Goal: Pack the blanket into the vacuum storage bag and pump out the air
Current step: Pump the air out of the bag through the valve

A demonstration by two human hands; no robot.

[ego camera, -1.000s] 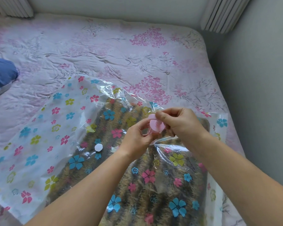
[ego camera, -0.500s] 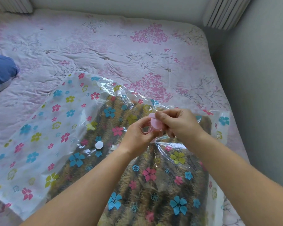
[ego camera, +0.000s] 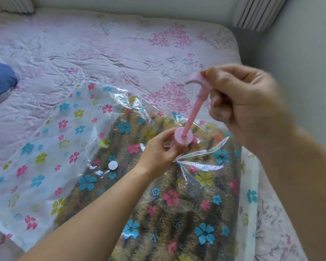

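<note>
A clear vacuum storage bag (ego camera: 45, 147) printed with coloured flowers lies on the bed. Inside it is a brown striped fuzzy blanket (ego camera: 167, 213). A pink hand pump (ego camera: 183, 137) stands on the bag's top face. My left hand (ego camera: 158, 149) grips the pump's body just below its round top. My right hand (ego camera: 241, 102) holds the pump's T-shaped handle (ego camera: 198, 80), raised well above the body with the pink rod (ego camera: 193, 112) drawn out. A small white cap (ego camera: 113, 164) lies on the bag to the left of my left hand.
The bed's pink floral quilt (ego camera: 120, 53) spreads beyond the bag. A blue pillow (ego camera: 0, 81) lies at the left edge. A grey wall (ego camera: 299, 63) runs close along the bed's right side, with a pleated white curtain (ego camera: 258, 12) at the far corner.
My right hand has pulled the pump handle up and to the right, extending the rod. Before, both hands were together at the closed pump. My left hand stays on the pump body.
</note>
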